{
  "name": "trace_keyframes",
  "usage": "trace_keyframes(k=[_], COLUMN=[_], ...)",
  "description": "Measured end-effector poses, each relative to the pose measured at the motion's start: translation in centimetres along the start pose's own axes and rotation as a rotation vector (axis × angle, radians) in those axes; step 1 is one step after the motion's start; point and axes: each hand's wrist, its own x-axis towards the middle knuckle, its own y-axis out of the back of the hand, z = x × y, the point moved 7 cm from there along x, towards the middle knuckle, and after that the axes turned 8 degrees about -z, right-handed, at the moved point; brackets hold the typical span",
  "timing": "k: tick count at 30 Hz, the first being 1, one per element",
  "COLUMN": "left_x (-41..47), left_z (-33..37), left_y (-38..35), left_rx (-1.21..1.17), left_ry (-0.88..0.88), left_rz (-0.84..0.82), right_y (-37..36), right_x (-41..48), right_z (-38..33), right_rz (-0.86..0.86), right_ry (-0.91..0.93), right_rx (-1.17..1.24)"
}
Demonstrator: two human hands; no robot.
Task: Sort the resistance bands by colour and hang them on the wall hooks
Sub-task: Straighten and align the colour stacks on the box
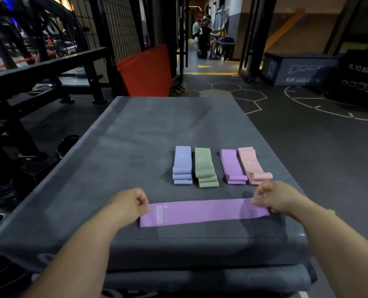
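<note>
A purple resistance band lies stretched flat across the near part of a grey padded box top. My left hand pinches its left end and my right hand pinches its right end. Behind it stand four folded stacks in a row: blue bands marked 20, green bands marked 30, purple bands marked 10, and pink bands marked 15. No wall hooks are in view.
A black weight bench and rack stand to the left. An orange mat leans behind the box. Dark plyo boxes sit at the far right. People sit in the corridor far ahead. Grey floor runs along the right side.
</note>
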Motion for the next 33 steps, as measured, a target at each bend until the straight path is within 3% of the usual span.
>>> trace_keyframes(k=[9,16,22,26,33], left_x=[-0.3,-0.3,0.2,0.5,-0.4], left_z=[0.3,0.5,-0.3,-1.1,-1.1], left_y=[-0.7,0.2,0.3,0.9,2.5], left_rx=[0.002,0.022,-0.352,-0.423,-0.407], left_ry=[0.037,0.081,0.093,0.099,0.089], left_rz=[-0.054,0.029,0.118,0.171,0.321], right_y=[-0.3,0.3,0.5,0.1,-0.1], right_x=[-0.7,-0.9,-0.7,-0.7,-2.2], right_z=[-0.4,-1.1,-1.3,-1.6,-3.0], right_rz=[-0.072,0.009,0.124,0.095,0.080], right_ry=[-0.004,0.010,0.078,0.157,0.321], right_rx=[-0.023,-0.058,0.083,0.359,0.428])
